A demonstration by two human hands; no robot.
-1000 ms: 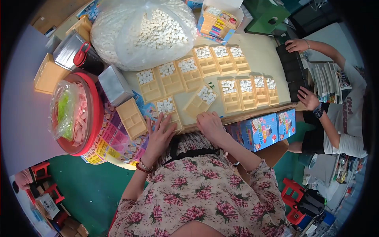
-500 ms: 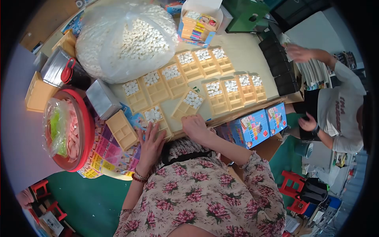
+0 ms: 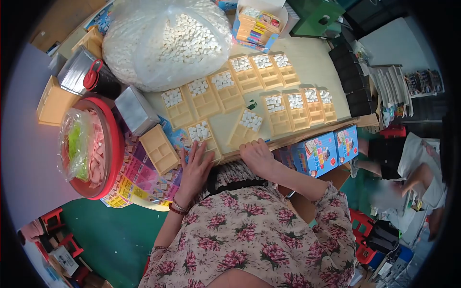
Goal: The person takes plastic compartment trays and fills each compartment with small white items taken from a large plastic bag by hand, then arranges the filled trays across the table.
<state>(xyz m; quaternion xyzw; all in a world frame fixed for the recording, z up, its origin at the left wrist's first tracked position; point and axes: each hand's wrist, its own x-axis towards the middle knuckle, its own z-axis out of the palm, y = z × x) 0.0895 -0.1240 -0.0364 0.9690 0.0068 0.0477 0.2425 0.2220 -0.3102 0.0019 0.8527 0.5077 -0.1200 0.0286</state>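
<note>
My left hand is open, its fingers spread over the near end of a cream compartment tray with white cubes in its far section. My right hand is closed at the table's front edge, beside the near end of a slanted tray whose far section also holds white cubes. Its fingertips are hidden, so I cannot tell what they hold. Left of my left hand lies a tray without cubes. Several similar trays with white cubes stand in rows beyond.
A big clear bag of white cubes sits at the back. At left are a red-rimmed tub, a grey box and a black bottle. Blue printed boxes stand by the right edge. A person is at far right.
The view has shifted, so the table's contents appear farther right. Both my hands stay at much the same places by the trays. The person at right has bent down, arms lowered.
</note>
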